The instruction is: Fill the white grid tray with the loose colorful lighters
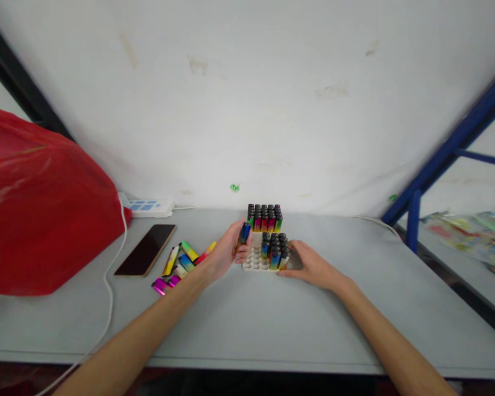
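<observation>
My left hand [226, 252] is closed round a blue rainbow-coloured lighter [243, 233], held upright just left of a white holed tray [253, 260]. Several lighters [274, 250] stand in the tray's right part. My right hand [309, 265] rests against the tray's right side with its fingers curled on the tray's edge. Behind it stands a second block of upright lighters [264, 217]. Loose lighters [180, 264] lie in a small heap on the table, left of my left hand.
A dark phone [146, 249] lies flat at the left. A big red bag [37, 214] fills the far left, with a white power strip [148, 207] and cable [109, 297] beside it. A blue metal frame [441, 159] stands at the right against the white wall.
</observation>
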`<state>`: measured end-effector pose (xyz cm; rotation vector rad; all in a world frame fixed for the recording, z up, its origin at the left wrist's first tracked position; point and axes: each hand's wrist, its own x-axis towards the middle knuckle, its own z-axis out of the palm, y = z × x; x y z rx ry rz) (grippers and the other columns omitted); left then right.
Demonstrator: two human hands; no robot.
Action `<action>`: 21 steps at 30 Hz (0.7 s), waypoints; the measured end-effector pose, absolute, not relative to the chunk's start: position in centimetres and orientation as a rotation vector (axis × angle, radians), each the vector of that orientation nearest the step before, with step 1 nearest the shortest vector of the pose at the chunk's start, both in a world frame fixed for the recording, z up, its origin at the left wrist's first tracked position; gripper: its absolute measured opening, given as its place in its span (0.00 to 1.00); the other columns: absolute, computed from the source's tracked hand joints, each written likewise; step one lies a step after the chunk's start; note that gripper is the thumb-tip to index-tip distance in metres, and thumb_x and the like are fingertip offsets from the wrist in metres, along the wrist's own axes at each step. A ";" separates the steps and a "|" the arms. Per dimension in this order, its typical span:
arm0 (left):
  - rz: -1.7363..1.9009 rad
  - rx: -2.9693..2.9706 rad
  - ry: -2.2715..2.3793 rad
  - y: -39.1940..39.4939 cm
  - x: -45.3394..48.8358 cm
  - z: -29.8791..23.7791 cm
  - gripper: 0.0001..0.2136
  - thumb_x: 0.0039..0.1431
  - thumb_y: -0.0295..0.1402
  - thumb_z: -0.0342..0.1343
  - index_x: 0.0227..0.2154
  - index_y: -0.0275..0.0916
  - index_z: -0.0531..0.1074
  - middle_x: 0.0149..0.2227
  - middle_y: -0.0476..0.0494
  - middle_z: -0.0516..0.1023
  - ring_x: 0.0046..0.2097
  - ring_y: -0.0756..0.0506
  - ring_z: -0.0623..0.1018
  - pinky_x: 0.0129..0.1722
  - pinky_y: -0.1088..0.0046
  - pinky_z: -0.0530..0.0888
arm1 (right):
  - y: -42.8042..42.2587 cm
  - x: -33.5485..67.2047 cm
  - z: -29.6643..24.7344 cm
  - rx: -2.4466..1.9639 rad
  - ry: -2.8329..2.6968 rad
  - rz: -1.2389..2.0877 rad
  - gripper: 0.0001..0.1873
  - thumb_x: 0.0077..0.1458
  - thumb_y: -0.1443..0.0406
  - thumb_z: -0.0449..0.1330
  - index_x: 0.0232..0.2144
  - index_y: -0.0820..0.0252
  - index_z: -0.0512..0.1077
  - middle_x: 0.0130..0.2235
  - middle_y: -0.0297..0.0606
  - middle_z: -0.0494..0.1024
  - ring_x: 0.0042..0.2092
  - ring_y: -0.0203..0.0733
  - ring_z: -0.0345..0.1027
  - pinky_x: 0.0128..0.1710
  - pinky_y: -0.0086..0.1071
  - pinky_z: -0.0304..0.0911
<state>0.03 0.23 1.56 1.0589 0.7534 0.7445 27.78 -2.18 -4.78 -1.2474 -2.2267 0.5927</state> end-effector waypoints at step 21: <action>0.931 1.258 0.795 -0.7 0.5 -0.7 0.17 0.63 0.53 0.56 0.36 0.44 0.64 0.22 0.59 0.62 0.21 0.51 0.60 0.21 0.76 0.59 | -2.2 27.9 -4.7 -1.268 -2.226 0.563 0.29 0.55 0.47 0.74 0.48 0.57 0.71 0.50 0.46 0.78 0.50 0.54 0.73 0.54 0.46 0.69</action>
